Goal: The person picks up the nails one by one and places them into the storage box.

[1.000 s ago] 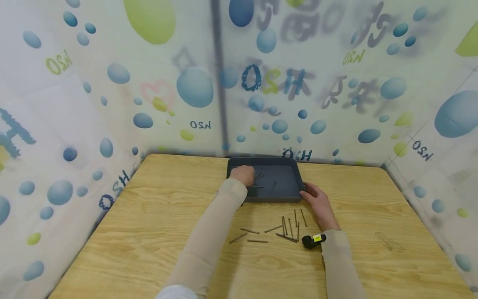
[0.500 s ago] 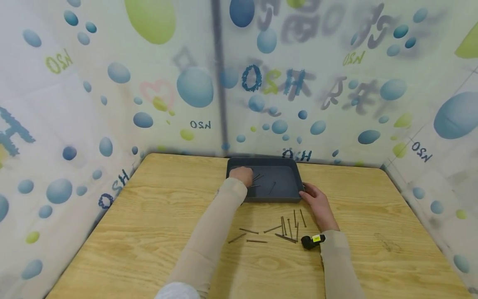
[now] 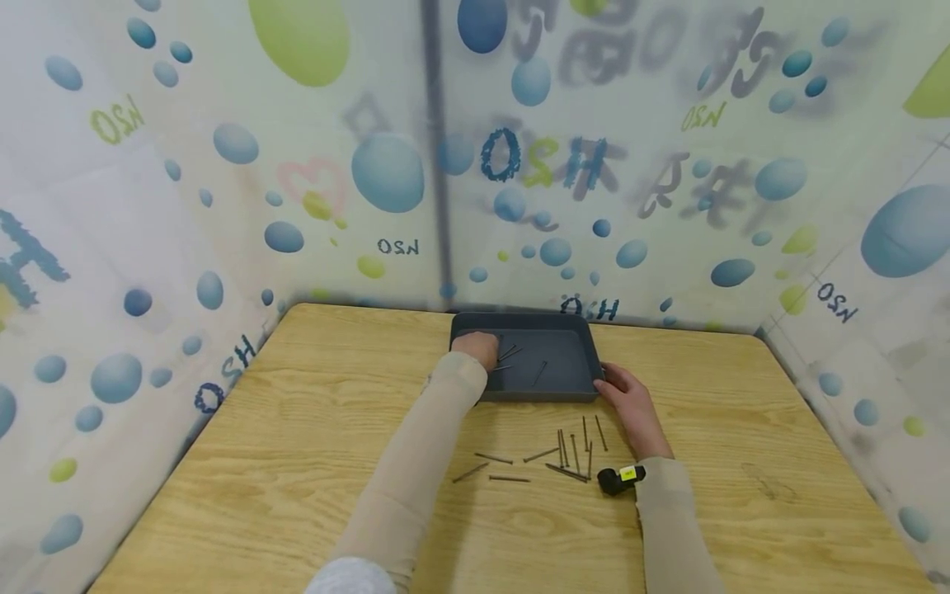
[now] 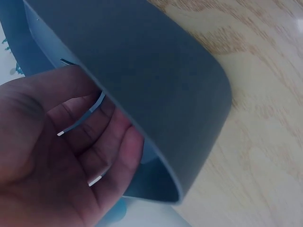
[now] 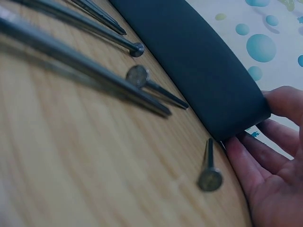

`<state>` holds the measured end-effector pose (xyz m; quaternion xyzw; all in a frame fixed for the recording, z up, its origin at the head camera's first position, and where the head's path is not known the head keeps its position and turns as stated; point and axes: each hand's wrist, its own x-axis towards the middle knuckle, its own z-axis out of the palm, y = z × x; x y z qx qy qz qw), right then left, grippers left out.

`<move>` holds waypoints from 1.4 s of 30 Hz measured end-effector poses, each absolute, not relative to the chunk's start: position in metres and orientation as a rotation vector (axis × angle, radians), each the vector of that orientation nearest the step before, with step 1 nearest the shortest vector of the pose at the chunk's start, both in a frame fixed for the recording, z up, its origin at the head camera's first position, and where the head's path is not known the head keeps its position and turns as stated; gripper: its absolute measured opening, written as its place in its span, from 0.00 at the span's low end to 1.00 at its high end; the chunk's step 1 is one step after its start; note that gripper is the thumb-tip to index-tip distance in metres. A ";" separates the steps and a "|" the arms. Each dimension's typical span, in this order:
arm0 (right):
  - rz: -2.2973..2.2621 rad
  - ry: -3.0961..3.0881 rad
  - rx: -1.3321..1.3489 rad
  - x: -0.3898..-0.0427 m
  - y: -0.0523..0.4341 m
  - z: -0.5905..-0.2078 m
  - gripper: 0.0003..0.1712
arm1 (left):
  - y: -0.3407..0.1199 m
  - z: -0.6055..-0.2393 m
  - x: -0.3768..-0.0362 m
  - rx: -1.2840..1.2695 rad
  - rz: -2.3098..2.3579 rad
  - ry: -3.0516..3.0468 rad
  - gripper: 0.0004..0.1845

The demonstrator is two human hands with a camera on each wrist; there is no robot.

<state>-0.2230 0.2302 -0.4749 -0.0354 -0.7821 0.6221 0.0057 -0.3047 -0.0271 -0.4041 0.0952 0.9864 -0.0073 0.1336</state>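
A dark grey rectangular tray (image 3: 552, 398) stands on the wooden table near the back wall. My left hand (image 3: 475, 350) reaches over its left side with fingers curled down inside, largely hidden by the wall in the left wrist view. Several nails (image 3: 508, 352) stick out to the right of that hand; in the left wrist view one nail (image 4: 67, 62) shows beyond the fingers. A separate nail (image 3: 540, 373) lies on the tray floor. With thumb and fingers, my right hand (image 3: 632, 406) grips the tray's front right corner, also seen beside the tray (image 5: 189, 61).
Several loose nails (image 3: 574, 452) lie scattered on the table (image 3: 356, 388) in front of the tray, some crossing. One nail (image 5: 209, 170) lies near the right thumb. Patterned fabric walls (image 3: 386, 272) enclose the table at the back and both sides.
My left hand has shifted slightly left inside the tray, and the nails beside it have moved left too. My right hand keeps its hold on the tray corner.
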 end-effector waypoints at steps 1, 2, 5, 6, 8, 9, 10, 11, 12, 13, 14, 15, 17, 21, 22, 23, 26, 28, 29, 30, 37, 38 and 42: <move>1.946 -2.447 -0.110 -0.223 0.230 -0.475 0.31 | -0.027 -0.405 -0.305 0.274 -0.020 2.863 0.10; 1.948 -2.443 -0.106 -0.223 0.230 -0.476 0.31 | -0.027 -0.405 -0.306 0.272 -0.019 2.865 0.10; 1.946 -2.443 -0.096 -0.224 0.230 -0.477 0.31 | -0.027 -0.407 -0.307 0.265 -0.018 2.871 0.10; 1.946 -2.443 -0.101 -0.224 0.230 -0.477 0.31 | -0.027 -0.408 -0.307 0.263 -0.018 2.872 0.10; 1.946 -2.445 -0.104 -0.224 0.230 -0.476 0.31 | -0.027 -0.408 -0.307 0.262 -0.011 2.872 0.09; 1.948 -2.444 -0.106 -0.224 0.230 -0.476 0.31 | -0.027 -0.408 -0.306 0.262 -0.006 2.872 0.09; 1.948 -2.445 -0.107 -0.224 0.230 -0.476 0.31 | -0.028 -0.407 -0.306 0.265 -0.005 2.872 0.09; 1.953 -2.439 -0.115 -0.224 0.230 -0.476 0.31 | -0.028 -0.406 -0.305 0.268 -0.005 2.870 0.09; 1.953 -2.440 -0.114 -0.224 0.230 -0.476 0.31 | -0.029 -0.405 -0.304 0.271 -0.006 2.865 0.09; 1.955 -2.438 -0.113 -0.224 0.230 -0.476 0.31 | -0.030 -0.404 -0.303 0.276 -0.006 2.859 0.09; 1.956 -2.442 -0.105 -0.224 0.230 -0.476 0.31 | -0.031 -0.403 -0.302 0.282 -0.007 2.855 0.09; 1.949 -2.445 -0.112 -0.224 0.229 -0.476 0.31 | -0.033 -0.401 -0.301 0.290 -0.009 2.853 0.09; 1.945 -2.448 -0.119 -0.224 0.229 -0.476 0.31 | -0.036 -0.398 -0.301 0.312 -0.007 2.856 0.09; 1.931 -2.462 -0.119 -0.225 0.229 -0.477 0.31 | -0.040 -0.390 -0.298 0.373 0.023 2.870 0.10; 1.932 -2.461 -0.112 -0.225 0.229 -0.477 0.31 | -0.040 -0.388 -0.297 0.387 0.038 2.869 0.11; 1.929 -2.462 -0.109 -0.225 0.230 -0.478 0.31 | -0.040 -0.385 -0.296 0.403 0.052 2.869 0.11; 1.927 -2.460 -0.094 -0.224 0.230 -0.478 0.32 | -0.041 -0.377 -0.291 0.443 0.090 2.840 0.12; 1.927 -2.459 -0.092 -0.224 0.230 -0.477 0.32 | -0.042 -0.372 -0.286 0.468 0.112 2.817 0.14; 1.927 -2.458 -0.089 -0.223 0.230 -0.477 0.32 | -0.043 -0.369 -0.283 0.484 0.117 2.807 0.15; 1.923 -2.461 -0.088 -0.224 0.230 -0.477 0.32 | -0.043 -0.367 -0.280 0.501 0.127 2.799 0.17; 1.915 -2.466 -0.079 -0.225 0.232 -0.478 0.33 | -0.044 -0.352 -0.252 0.597 0.150 2.807 0.20; 1.911 -2.471 -0.079 -0.225 0.232 -0.478 0.33 | -0.044 -0.351 -0.246 0.604 0.144 2.811 0.20; 1.900 -2.476 -0.098 -0.223 0.231 -0.478 0.33 | -0.042 -0.350 -0.221 0.663 0.116 2.813 0.18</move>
